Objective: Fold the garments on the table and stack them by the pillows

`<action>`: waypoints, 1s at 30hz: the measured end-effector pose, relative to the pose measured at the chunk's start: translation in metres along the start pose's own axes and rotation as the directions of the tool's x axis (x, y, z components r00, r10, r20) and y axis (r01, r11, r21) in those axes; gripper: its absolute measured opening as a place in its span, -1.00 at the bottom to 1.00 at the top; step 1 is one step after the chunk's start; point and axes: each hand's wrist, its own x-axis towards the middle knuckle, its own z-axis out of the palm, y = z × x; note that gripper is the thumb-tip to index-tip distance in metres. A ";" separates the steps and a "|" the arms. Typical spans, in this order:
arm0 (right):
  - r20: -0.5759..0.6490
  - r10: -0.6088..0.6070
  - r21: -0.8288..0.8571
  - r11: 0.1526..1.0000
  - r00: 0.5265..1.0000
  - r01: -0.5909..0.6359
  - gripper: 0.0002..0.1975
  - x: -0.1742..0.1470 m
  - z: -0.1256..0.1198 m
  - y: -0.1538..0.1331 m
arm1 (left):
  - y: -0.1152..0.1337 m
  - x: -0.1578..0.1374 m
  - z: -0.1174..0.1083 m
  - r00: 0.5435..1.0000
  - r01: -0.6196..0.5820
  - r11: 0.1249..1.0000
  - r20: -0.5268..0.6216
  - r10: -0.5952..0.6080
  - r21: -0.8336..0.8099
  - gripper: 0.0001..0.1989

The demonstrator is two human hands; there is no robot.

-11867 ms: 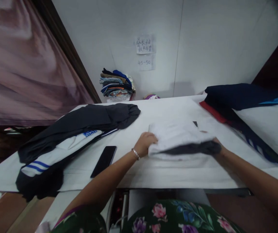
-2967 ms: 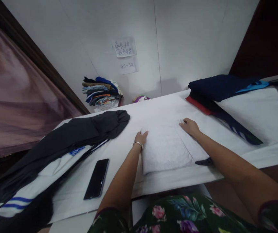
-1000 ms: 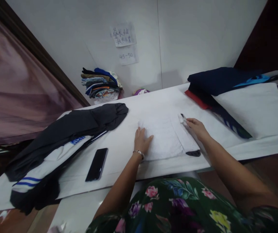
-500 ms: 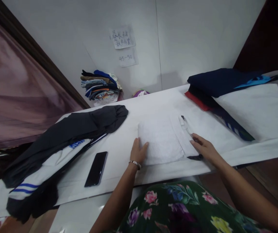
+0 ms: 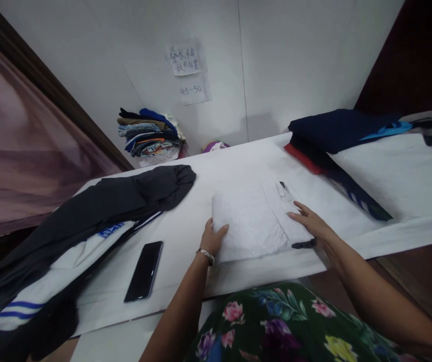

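Observation:
A folded white garment (image 5: 249, 221), with a dark trim showing at its right end, lies flat on the white-covered table. My left hand (image 5: 213, 240), with a bracelet at the wrist, grips the garment's left edge, thumb on top and fingers along the side. At the opposite edge my right hand (image 5: 308, 221) holds the garment near the dark trim, thumb over the white cloth. Some fingertips of both hands are hidden by the cloth or the hands themselves.
A black phone (image 5: 144, 271) lies left of my left hand. Farther left is a dark jacket (image 5: 125, 198) with white and blue parts. Folded dark clothes (image 5: 336, 130) sit at the right. A clothes stack (image 5: 151, 136) stands behind the table by the wall, below paper notes (image 5: 186, 58).
My right hand has shifted slightly left over the garment's right edge. My left hand keeps its place at the left edge. The whole view has moved a little.

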 end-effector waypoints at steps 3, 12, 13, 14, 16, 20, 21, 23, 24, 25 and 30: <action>0.051 0.040 0.055 0.998 0.998 -0.043 -0.13 0.004 -0.001 -0.005 | -0.002 0.007 -0.003 0.999 0.035 0.998 0.004 -0.035 -0.045 -0.32; 0.182 -0.104 0.083 0.992 0.978 0.090 -0.11 0.034 -0.003 -0.035 | 0.040 0.003 0.001 0.992 -0.076 0.979 -0.118 0.054 -0.188 -0.43; 0.173 -0.147 0.073 0.988 0.974 0.136 -0.11 0.039 -0.006 -0.044 | 0.049 0.005 0.002 0.988 -0.106 0.974 -0.136 0.080 -0.202 -0.44; 0.173 -0.193 0.066 0.981 0.966 0.184 -0.11 0.045 -0.009 -0.053 | 0.059 0.009 0.003 0.982 -0.141 0.966 -0.152 0.109 -0.217 -0.44; 0.177 -0.286 0.059 0.958 0.942 0.280 -0.11 0.058 -0.015 -0.068 | 0.075 0.022 0.008 0.972 -0.204 0.946 -0.169 0.164 -0.251 -0.42; 0.108 -0.315 -0.047 0.946 0.943 0.321 -0.17 0.085 -0.022 -0.076 | 0.086 0.052 0.030 0.979 -0.177 0.956 -0.143 0.146 -0.234 -0.39; 0.070 -0.262 -0.105 0.958 0.962 0.268 -0.17 0.091 -0.022 -0.073 | 0.084 0.058 0.036 0.986 -0.136 0.969 -0.124 0.112 -0.205 -0.41; -0.006 -0.147 -0.194 0.970 0.989 0.144 -0.18 0.098 -0.022 -0.060 | 0.076 0.066 0.047 0.995 -0.064 0.986 -0.089 0.050 -0.154 -0.44; -0.030 -0.111 -0.211 0.972 0.993 0.103 -0.21 0.099 -0.023 -0.053 | 0.071 0.069 0.050 0.996 -0.048 0.990 -0.078 0.037 -0.136 -0.44; -0.043 -0.099 -0.209 0.974 0.994 0.088 -0.26 0.100 -0.023 -0.046 | 0.066 0.071 0.052 0.997 -0.046 0.992 -0.074 0.037 -0.121 -0.44; -0.097 -0.212 -0.163 0.967 0.972 0.195 -0.44 0.086 -0.033 -0.022 | 0.044 0.069 0.049 0.987 -0.130 0.991 -0.091 0.130 0.009 -0.30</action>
